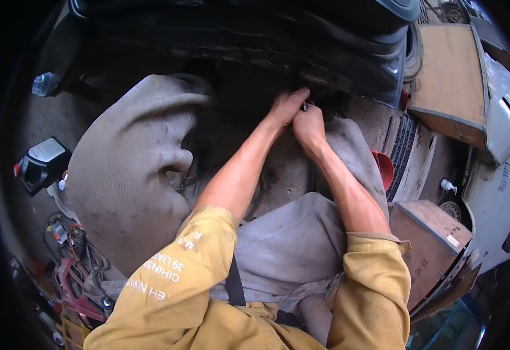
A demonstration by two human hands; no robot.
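Note:
Both arms reach toward the underside of a dark vehicle body, where my left hand is closed, its fingers curled at the shadowed edge; what they hold is hidden. Just below and to the right, my right hand grips a small dark tool, of which only a short end shows between the two hands. My grey-clad legs are bent under my arms, and the area beyond my fingers is too dark to make out.
A black jug, coiled cables and a pink metal jack lie at left. Right are a red plastic piece, a tyre, wooden boxes, a brown crate and a white vehicle.

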